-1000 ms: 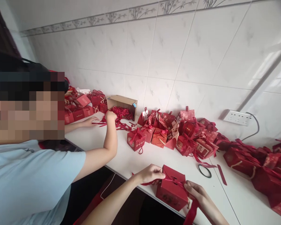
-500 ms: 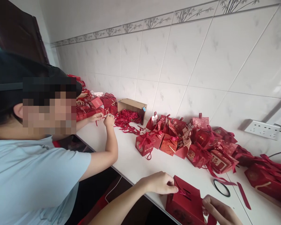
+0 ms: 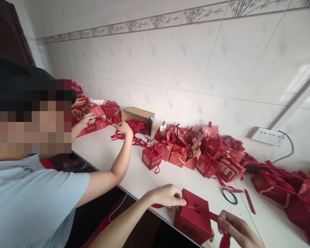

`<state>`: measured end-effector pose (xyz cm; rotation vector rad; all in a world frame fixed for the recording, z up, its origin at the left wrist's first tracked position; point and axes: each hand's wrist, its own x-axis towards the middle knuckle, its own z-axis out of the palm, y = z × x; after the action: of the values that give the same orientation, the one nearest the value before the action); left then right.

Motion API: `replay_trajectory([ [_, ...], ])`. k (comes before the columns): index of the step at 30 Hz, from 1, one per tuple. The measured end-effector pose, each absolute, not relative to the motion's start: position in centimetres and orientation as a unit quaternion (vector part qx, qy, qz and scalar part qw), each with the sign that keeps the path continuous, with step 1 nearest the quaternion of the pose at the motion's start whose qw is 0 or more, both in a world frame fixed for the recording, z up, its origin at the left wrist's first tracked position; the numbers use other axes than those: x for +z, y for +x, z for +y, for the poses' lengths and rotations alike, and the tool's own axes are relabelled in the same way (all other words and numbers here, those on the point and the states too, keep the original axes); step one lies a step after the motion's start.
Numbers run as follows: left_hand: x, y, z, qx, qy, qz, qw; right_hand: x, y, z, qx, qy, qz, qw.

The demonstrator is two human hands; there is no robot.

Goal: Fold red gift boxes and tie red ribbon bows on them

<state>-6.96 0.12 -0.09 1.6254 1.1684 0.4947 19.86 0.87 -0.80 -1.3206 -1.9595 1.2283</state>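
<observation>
A red gift box (image 3: 192, 222) stands at the table's near edge, with a dark red ribbon (image 3: 213, 216) running across its slotted top. My left hand (image 3: 170, 195) is closed at the box's upper left edge, pinching one side of the ribbon; a short tail shows below the wrist. To the right of the box, my right hand (image 3: 235, 227) grips the ribbon's other end between thumb and fingers, holding it taut. Its loose end hangs beneath these fingers. A small knot or crossing of ribbon lies over the slots.
Finished-looking red boxes with bows (image 3: 209, 162) line the wall. A black ring (image 3: 229, 196) and a ribbon strip (image 3: 249, 202) lie to the right. Farther left, a co-worker's hand (image 3: 124, 128) is near a cardboard box (image 3: 139, 112) of ribbons. A power strip (image 3: 267, 136) is by the wall.
My right hand has drawn away from the box, and the ribbon is now stretched between them. The co-worker's hands have moved apart, one towards the far red boxes. The view has shifted right.
</observation>
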Motion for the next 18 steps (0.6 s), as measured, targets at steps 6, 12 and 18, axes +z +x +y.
replay_trajectory([
  [6, 0.7, -7.4, 0.1, 0.225, 0.676, 0.477, 0.515, 1.6, 17.3, -0.1, 0.511, -0.436, -0.676, 0.303],
  [12, 2.9, -7.3, 0.5, 0.218, 0.698, 0.444, 0.517, 2.3, 15.1, -0.3, 0.537, -0.39, -0.661, 0.35],
  [18, 3.8, -7.0, 0.3, 0.22, 0.746, 0.424, 0.464, 1.3, 13.8, 0.2, 0.491, -0.412, -0.682, 0.351],
])
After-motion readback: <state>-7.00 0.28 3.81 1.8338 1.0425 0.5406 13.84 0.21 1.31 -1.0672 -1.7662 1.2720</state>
